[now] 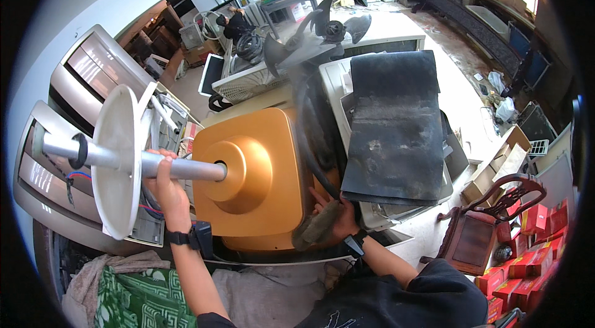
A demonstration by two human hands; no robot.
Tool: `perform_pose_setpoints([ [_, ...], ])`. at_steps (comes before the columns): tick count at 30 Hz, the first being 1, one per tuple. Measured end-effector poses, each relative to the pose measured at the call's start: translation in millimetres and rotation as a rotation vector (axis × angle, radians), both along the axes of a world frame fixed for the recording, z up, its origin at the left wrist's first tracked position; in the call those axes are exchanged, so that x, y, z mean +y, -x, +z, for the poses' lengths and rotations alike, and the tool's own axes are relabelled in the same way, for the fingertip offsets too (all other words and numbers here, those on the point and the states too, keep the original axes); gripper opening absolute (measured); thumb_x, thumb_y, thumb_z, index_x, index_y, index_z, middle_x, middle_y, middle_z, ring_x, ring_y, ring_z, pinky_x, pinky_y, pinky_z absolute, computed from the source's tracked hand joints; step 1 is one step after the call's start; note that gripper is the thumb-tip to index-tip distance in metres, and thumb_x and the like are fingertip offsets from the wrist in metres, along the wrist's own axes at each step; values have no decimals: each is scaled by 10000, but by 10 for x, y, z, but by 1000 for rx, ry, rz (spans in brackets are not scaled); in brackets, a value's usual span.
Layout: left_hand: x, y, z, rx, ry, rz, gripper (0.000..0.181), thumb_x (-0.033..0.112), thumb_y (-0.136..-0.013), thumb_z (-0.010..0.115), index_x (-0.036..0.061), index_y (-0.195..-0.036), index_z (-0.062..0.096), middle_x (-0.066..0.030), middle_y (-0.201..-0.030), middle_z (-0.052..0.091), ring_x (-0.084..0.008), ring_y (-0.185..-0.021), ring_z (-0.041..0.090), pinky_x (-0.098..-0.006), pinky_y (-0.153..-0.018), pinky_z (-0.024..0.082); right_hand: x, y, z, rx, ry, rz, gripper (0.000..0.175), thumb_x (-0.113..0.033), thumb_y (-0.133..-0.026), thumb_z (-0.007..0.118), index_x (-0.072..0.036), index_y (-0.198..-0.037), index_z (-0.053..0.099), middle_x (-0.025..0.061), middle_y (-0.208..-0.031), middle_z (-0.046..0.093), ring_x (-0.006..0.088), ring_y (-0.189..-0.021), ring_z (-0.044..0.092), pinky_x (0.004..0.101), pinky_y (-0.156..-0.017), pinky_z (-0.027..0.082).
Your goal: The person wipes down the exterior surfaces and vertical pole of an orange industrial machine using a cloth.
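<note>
My left hand (169, 195) is closed around a bare metal tube (186, 167). The tube runs from the raised round collar of a gold-coloured base (279, 174) through a large white disc (116, 160). Beyond the disc, a black ring (80, 152) sits on the tube near its far end. My right hand (346, 216) is at the right side of the gold base, holding a dirty grey-brown cloth (318, 226) in a loose bunch. A thick black hose (314, 165) passes just beside those fingers. Part of the right hand is hidden by the cloth.
Black sheets (393, 128) lie on white appliance casings to the right. Dark fan blades (334, 30) stand beyond the base. A carved wooden chair (469, 235) and red boxes (530, 258) are at lower right. Another person (237, 23) crouches at the back left.
</note>
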State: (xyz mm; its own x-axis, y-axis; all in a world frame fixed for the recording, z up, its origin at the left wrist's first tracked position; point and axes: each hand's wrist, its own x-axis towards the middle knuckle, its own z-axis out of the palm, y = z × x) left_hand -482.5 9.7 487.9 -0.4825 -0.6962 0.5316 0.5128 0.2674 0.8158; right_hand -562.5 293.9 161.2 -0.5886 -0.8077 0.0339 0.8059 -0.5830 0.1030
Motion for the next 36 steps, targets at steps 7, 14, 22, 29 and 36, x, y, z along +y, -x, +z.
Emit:
perform_pose_setpoints([
  [7, -110, 541, -12, 22, 32, -81, 266, 53, -830, 698, 61, -1041, 537, -53, -939, 594, -165, -888, 593, -351, -852, 503, -266, 382, -957, 106, -441, -194, 335, -478, -933, 581, -145, -908, 604, 78, -960, 617, 234, -879, 595, 377, -925, 444],
  [14, -432, 759, -85, -104, 22, -2, 280, 149, -807, 769, 66, -1014, 599, -45, -867, 666, -137, -828, 651, -306, -810, 501, -137, 216, -303, -21, 94, 67, 361, -417, -957, 579, -178, -687, 582, -44, -621, 498, 164, -767, 542, 335, -814, 427],
  [22, -826, 1097, -58, -287, 162, -35, 326, 192, -867, 754, 48, -1106, 586, -49, -978, 682, -135, -887, 635, -295, -843, 473, -71, -402, 725, -261, 196, 196, 300, -317, -1038, 508, -43, -987, 619, -14, -567, 378, 117, -529, 390, 265, -708, 405],
  [29, 431, 592, -979, -327, 161, -4, 427, 186, -911, 706, 110, -1244, 449, -12, -1052, 512, -126, -982, 542, -306, -836, 481, 139, -149, 633, -99, -65, 2, 393, -423, -1034, 513, -55, -953, 625, 14, -552, 383, 134, -529, 399, 278, -690, 420],
  [36, 1025, 944, -2272, -763, 20, -215, 820, 266, -841, 780, -31, -1470, 345, -218, -1398, 526, -282, -1214, 589, -390, -861, 548, -82, -358, -176, -150, 60, 124, 386, -402, -1037, 481, -58, -925, 614, 25, -559, 407, 162, -548, 406, 292, -660, 416],
])
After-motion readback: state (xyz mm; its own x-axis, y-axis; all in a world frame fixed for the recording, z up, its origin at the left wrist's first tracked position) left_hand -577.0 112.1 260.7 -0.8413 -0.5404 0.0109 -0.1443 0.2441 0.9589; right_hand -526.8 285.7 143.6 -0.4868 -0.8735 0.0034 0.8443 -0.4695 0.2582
